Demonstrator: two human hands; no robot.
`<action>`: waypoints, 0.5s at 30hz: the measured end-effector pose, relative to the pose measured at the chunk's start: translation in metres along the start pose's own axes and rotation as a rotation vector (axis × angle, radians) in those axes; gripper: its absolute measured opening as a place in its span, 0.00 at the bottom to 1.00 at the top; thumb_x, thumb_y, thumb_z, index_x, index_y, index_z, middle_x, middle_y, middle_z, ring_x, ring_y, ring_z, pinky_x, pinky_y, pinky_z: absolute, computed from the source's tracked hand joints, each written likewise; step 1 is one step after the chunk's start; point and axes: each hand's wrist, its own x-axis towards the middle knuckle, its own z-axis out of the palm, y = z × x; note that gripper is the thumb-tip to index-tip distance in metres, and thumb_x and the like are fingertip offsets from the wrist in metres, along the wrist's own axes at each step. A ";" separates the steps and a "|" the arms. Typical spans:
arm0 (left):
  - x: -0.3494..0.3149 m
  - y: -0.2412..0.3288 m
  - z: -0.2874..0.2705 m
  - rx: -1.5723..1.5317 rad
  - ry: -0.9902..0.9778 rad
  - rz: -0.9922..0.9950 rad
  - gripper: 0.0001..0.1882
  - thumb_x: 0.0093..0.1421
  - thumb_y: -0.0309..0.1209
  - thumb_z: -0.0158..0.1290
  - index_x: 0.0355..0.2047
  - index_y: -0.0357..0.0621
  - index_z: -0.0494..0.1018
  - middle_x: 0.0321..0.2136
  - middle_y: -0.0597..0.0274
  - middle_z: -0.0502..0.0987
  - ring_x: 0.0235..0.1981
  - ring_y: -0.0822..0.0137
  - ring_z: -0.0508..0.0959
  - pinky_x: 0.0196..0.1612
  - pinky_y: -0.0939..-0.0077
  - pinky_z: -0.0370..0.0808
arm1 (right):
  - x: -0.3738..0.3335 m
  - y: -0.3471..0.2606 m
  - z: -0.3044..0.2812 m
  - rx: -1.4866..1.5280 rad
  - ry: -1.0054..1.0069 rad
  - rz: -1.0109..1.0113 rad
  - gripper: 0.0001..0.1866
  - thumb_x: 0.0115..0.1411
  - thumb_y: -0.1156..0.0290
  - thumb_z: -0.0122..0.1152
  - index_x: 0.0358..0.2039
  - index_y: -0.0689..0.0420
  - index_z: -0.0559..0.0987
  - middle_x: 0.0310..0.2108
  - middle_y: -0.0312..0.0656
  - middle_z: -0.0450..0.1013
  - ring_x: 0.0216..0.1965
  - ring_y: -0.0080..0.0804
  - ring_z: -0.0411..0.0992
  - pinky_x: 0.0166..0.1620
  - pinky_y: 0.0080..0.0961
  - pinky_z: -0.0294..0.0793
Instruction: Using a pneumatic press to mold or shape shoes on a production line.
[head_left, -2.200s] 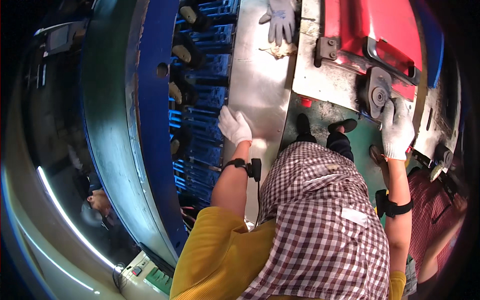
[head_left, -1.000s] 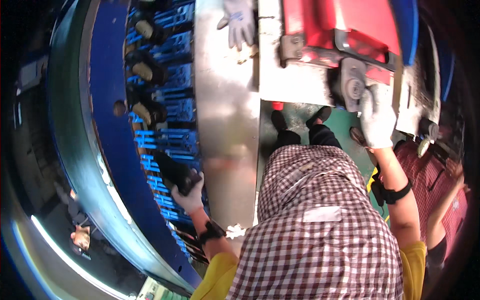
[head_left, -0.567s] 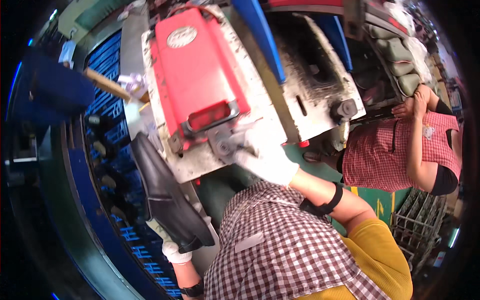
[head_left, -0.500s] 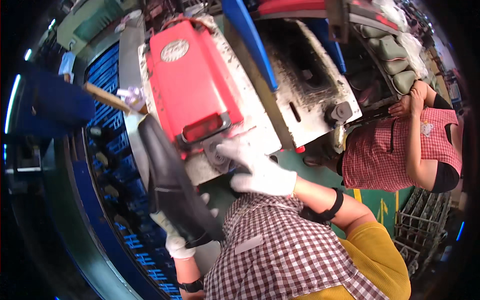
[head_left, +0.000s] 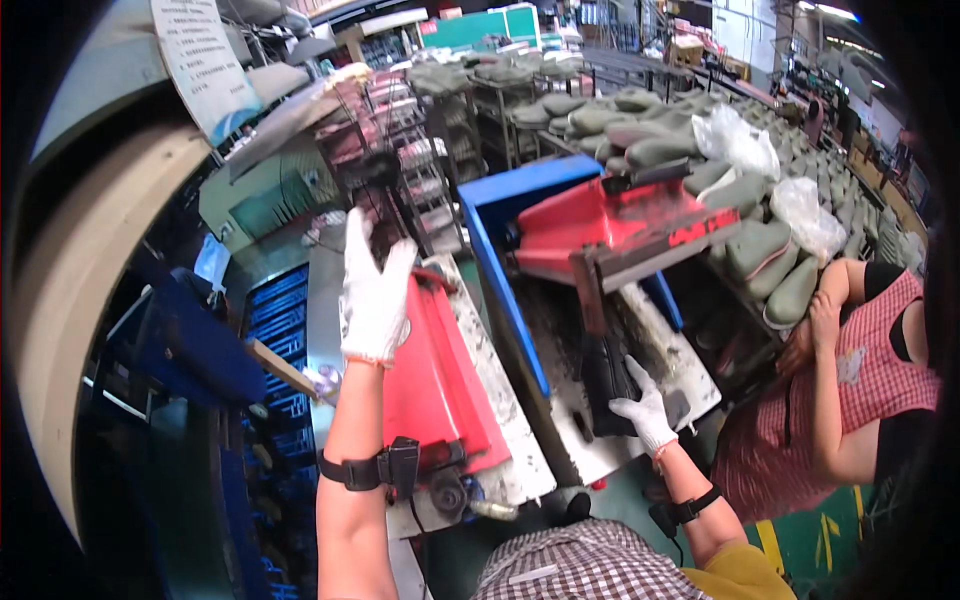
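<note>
The left hand (head_left: 372,290) is reaching up over the far end of the closed mould (head_left: 432,380), which is lying along the left side of the bench (head_left: 500,395). To its right, the open mould (head_left: 625,225) is standing with its lid raised toward the far edge. The right hand (head_left: 645,415) is resting on a sole (head_left: 604,370) lying in that mould's lower half. Behind the bench, racks of lasts (head_left: 640,125) are stretching away; a co-worker (head_left: 860,370) is standing at the right.

Rows of grey-green shoe shapes (head_left: 650,130) lie on shelves at the back, white plastic bags (head_left: 770,170) sit among them, and a person in a red checked apron (head_left: 860,380) stands nearby.
</note>
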 end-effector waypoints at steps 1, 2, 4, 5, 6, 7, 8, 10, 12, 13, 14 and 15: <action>0.012 0.028 0.029 -0.148 -0.049 0.010 0.43 0.67 0.29 0.58 0.77 0.39 0.48 0.69 0.37 0.63 0.68 0.52 0.68 0.70 0.62 0.66 | 0.024 0.010 -0.015 0.007 0.012 -0.030 0.51 0.46 0.74 0.73 0.73 0.60 0.66 0.63 0.54 0.72 0.62 0.41 0.72 0.67 0.33 0.69; 0.012 0.056 0.059 -0.104 -0.172 -0.027 0.40 0.68 0.32 0.58 0.75 0.38 0.53 0.68 0.38 0.66 0.68 0.52 0.68 0.70 0.62 0.65 | 0.044 0.010 -0.032 -0.280 0.089 -0.108 0.49 0.44 0.71 0.74 0.70 0.61 0.69 0.62 0.57 0.73 0.61 0.44 0.73 0.67 0.34 0.70; 0.014 0.046 0.106 0.190 -0.303 0.227 0.36 0.68 0.41 0.59 0.71 0.37 0.63 0.68 0.42 0.68 0.70 0.48 0.67 0.72 0.61 0.62 | 0.077 -0.003 -0.034 -0.571 0.137 -0.213 0.47 0.40 0.61 0.77 0.64 0.60 0.77 0.56 0.63 0.75 0.58 0.52 0.75 0.66 0.38 0.71; 0.011 0.058 0.138 0.176 -0.371 0.345 0.37 0.68 0.43 0.59 0.70 0.36 0.63 0.67 0.40 0.68 0.71 0.46 0.66 0.73 0.61 0.61 | 0.092 0.003 -0.041 -0.733 0.207 -0.279 0.46 0.40 0.59 0.77 0.65 0.51 0.78 0.52 0.60 0.77 0.54 0.53 0.77 0.62 0.40 0.75; 0.012 0.064 0.158 0.223 -0.459 0.393 0.37 0.68 0.43 0.58 0.71 0.36 0.62 0.68 0.39 0.68 0.71 0.45 0.66 0.73 0.60 0.61 | 0.102 -0.011 -0.033 -0.809 0.186 -0.228 0.44 0.40 0.58 0.77 0.63 0.47 0.80 0.50 0.60 0.78 0.52 0.55 0.77 0.60 0.41 0.76; 0.017 0.069 0.174 0.257 -0.579 0.412 0.37 0.70 0.41 0.58 0.73 0.38 0.59 0.71 0.42 0.64 0.73 0.52 0.63 0.74 0.64 0.58 | 0.108 -0.029 -0.025 -0.887 0.172 -0.179 0.42 0.39 0.57 0.77 0.61 0.43 0.82 0.47 0.60 0.78 0.50 0.56 0.78 0.58 0.42 0.78; 0.022 0.066 0.192 0.267 -0.616 0.436 0.39 0.69 0.42 0.58 0.73 0.38 0.58 0.70 0.41 0.65 0.72 0.50 0.64 0.74 0.63 0.59 | 0.122 -0.019 -0.024 -0.957 0.159 -0.265 0.42 0.39 0.55 0.77 0.60 0.44 0.82 0.42 0.59 0.81 0.47 0.57 0.78 0.56 0.45 0.78; 0.034 0.067 0.217 0.375 -0.637 0.467 0.41 0.66 0.45 0.59 0.73 0.38 0.59 0.68 0.39 0.67 0.70 0.46 0.67 0.73 0.61 0.61 | 0.138 0.003 -0.021 -1.012 0.161 -0.364 0.37 0.38 0.52 0.76 0.54 0.44 0.86 0.42 0.58 0.81 0.47 0.56 0.79 0.55 0.46 0.79; 0.041 0.065 0.233 0.536 -0.589 0.493 0.43 0.61 0.47 0.60 0.71 0.39 0.61 0.63 0.36 0.72 0.65 0.40 0.72 0.70 0.57 0.66 | 0.146 0.016 -0.017 -1.049 0.183 -0.353 0.34 0.39 0.52 0.75 0.52 0.43 0.87 0.48 0.58 0.79 0.52 0.57 0.77 0.57 0.47 0.77; 0.041 0.082 0.239 0.670 -0.680 0.363 0.39 0.63 0.47 0.59 0.69 0.41 0.65 0.60 0.38 0.75 0.62 0.42 0.74 0.68 0.56 0.68 | 0.149 0.027 -0.021 -1.135 0.217 -0.455 0.35 0.40 0.51 0.75 0.54 0.41 0.87 0.50 0.59 0.77 0.53 0.57 0.76 0.57 0.49 0.76; 0.043 0.082 0.238 0.657 -0.668 0.423 0.36 0.63 0.45 0.59 0.67 0.41 0.68 0.57 0.39 0.77 0.60 0.43 0.76 0.67 0.57 0.69 | 0.145 0.028 -0.020 -1.159 0.214 -0.371 0.35 0.41 0.51 0.74 0.55 0.39 0.86 0.50 0.59 0.77 0.54 0.58 0.75 0.57 0.50 0.76; 0.044 0.077 0.233 0.654 -0.648 0.467 0.33 0.63 0.43 0.59 0.65 0.40 0.70 0.55 0.40 0.78 0.59 0.44 0.77 0.66 0.57 0.71 | 0.137 0.029 -0.013 -1.179 0.191 -0.289 0.36 0.41 0.51 0.74 0.56 0.38 0.85 0.50 0.60 0.76 0.54 0.58 0.74 0.57 0.50 0.75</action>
